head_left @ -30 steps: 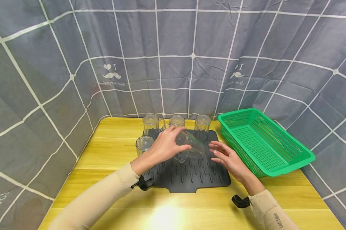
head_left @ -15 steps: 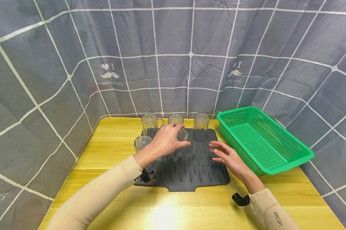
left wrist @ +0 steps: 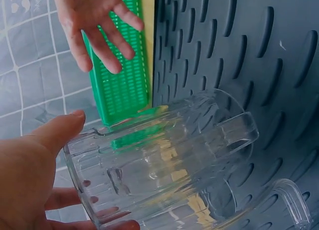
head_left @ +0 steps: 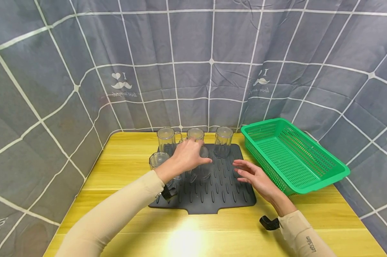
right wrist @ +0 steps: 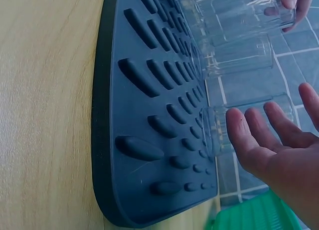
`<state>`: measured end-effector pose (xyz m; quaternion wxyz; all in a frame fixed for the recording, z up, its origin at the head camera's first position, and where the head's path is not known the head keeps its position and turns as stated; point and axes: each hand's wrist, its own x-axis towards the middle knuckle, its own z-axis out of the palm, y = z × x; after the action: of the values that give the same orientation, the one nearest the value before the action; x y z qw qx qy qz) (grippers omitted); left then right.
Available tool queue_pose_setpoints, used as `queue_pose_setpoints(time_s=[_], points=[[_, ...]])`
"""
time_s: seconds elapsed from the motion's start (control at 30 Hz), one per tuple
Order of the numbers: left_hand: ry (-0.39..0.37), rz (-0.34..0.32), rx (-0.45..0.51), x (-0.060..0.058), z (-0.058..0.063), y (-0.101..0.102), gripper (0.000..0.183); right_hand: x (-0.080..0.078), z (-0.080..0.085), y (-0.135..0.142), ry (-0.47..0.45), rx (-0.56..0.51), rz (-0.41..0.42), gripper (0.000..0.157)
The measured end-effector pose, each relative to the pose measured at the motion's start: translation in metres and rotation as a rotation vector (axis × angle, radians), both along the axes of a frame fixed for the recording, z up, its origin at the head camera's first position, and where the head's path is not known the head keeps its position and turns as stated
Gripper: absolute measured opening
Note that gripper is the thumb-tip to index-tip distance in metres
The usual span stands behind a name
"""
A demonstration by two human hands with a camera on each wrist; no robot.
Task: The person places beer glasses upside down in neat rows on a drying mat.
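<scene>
My left hand [head_left: 188, 155] grips a clear glass mug [left wrist: 164, 160] round its base end, thumb on one side and fingers on the other. The mug is upside down over the black ridged mat [head_left: 209, 200], its handle [left wrist: 291, 202] to one side; I cannot tell whether its rim touches the mat. More clear mugs stand upside down on the mat: a back left mug [head_left: 166, 138], a back middle mug [head_left: 196, 133], a back right mug [head_left: 223, 142] and a front left mug [head_left: 158, 160]. To the right, my right hand [head_left: 256, 180] hovers with fingers spread, holding nothing.
A green perforated plastic basket [head_left: 296, 160] sits on the wooden table [head_left: 129, 228], right of the mat. Behind and at both sides hangs a grey checked curtain [head_left: 193, 82].
The mug in my left hand has swung from tilted, mouth to the right, to nearly vertical, and come down closer to the mat. My right hand has barely moved.
</scene>
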<state>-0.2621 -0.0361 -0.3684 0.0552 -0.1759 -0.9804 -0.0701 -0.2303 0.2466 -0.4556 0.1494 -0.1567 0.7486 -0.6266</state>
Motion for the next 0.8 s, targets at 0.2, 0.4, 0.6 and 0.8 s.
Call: queue_pose_setpoints(time_s=[0.2,0.4,0.6,0.8], points=[[-0.022,0.019,-0.058,-0.002,-0.004,0.001,0.079,0.000,0.000,-0.002,-0.005,0.011,0.004,0.049],[-0.018,0.031,-0.074,-0.004,-0.008,0.002,0.079,0.000,0.001,-0.005,-0.020,0.022,0.005,0.047],[-0.049,0.054,-0.107,-0.003,-0.009,0.004,0.087,0.000,0.002,-0.005,-0.020,0.033,0.012,0.049],[-0.057,0.067,-0.154,-0.002,-0.009,0.011,0.092,-0.001,0.002,-0.007,0.000,0.075,0.017,0.050]])
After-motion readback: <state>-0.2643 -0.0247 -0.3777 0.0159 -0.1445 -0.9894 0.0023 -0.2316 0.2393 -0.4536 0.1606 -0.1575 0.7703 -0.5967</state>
